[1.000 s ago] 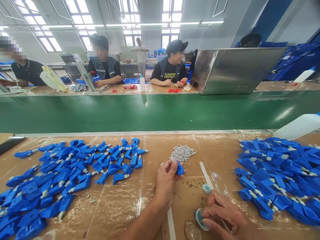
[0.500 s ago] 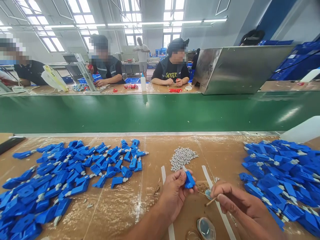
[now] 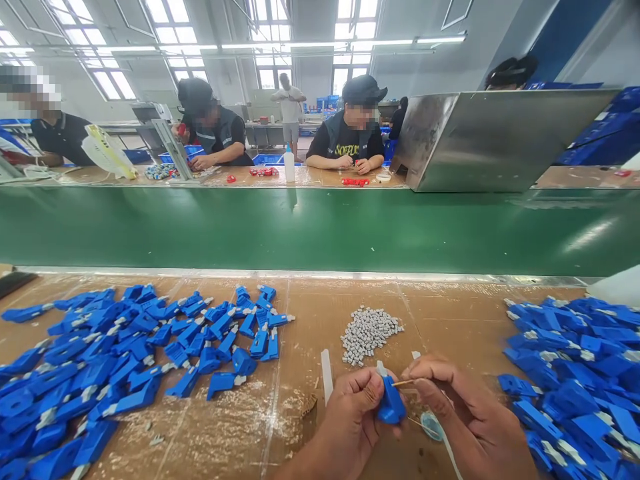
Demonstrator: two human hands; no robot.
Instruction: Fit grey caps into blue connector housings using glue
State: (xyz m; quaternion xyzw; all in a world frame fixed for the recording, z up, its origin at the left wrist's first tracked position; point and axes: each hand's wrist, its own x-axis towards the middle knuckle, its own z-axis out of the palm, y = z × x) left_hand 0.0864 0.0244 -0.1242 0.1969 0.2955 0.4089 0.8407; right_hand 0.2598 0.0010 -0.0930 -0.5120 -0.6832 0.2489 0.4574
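Between the thumb and fingers of my left hand (image 3: 350, 417) is a blue plastic part (image 3: 391, 402) with a light grey tip pointing up and away. My right hand (image 3: 460, 407) pinches a thin wooden stick (image 3: 404, 383), whose end meets the upper side of the blue part. Beneath the hands, a small round container with clear bluish contents (image 3: 431, 427) is partly covered by my right hand. Just beyond my hands lies a pile of small grey pieces (image 3: 371, 333).
Many blue parts with grey tips (image 3: 100, 373) spread over the left of the table, and another heap (image 3: 575, 373) lies at the right. White tape (image 3: 327, 377) marks the table. Past a green conveyor belt (image 3: 300, 227), several people sit beside a metal hood (image 3: 505, 140).
The stick in my right hand has moved left and now touches the blue part. Both hands sit closer together, and the camera view has shifted slightly.
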